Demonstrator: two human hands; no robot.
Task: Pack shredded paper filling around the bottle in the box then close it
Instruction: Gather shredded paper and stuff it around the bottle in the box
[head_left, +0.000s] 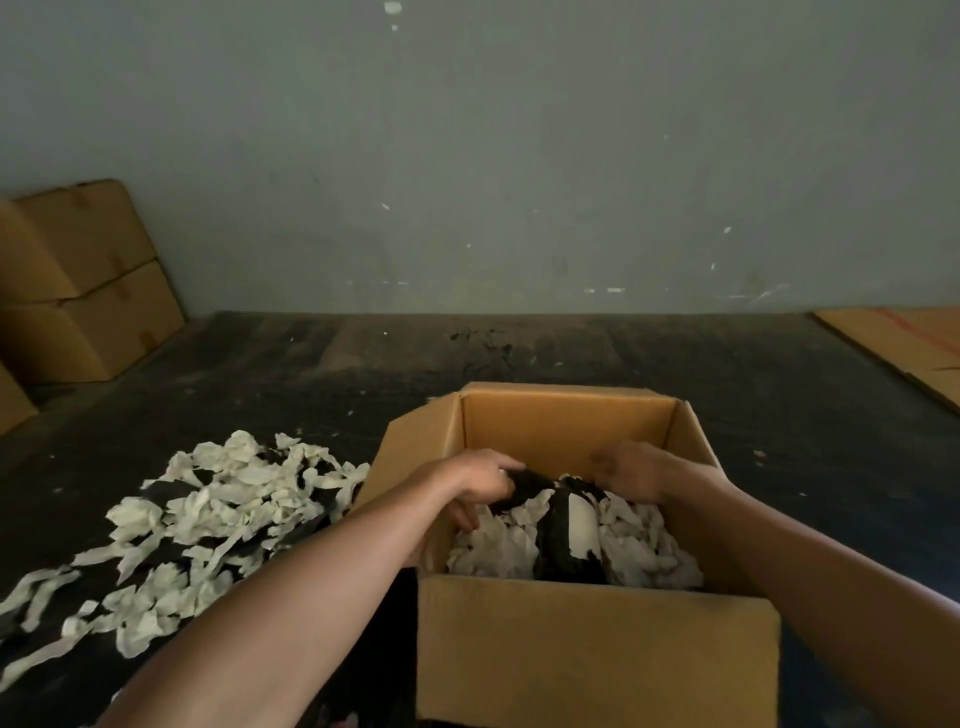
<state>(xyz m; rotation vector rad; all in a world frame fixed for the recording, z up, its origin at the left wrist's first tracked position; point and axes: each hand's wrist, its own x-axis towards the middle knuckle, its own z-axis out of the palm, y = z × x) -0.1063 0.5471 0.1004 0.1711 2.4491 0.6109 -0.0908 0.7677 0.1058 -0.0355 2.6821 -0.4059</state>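
Observation:
An open cardboard box (597, 639) stands on the dark floor in front of me, its flaps up. Inside lies a dark bottle (563, 540) with a white label, with white and dark shredded paper (493, 545) packed on both sides of it. My left hand (480, 480) reaches into the box from the left, fingers closed on dark paper shreds near the bottle's far end. My right hand (631, 470) is inside the box at the far right, fingers curled down onto the filling there. A loose pile of shredded paper (208, 525) lies on the floor left of the box.
Two stacked closed cardboard boxes (78, 291) stand against the wall at the far left. A flattened cardboard sheet (904, 343) lies at the far right. A grey wall runs behind the floor.

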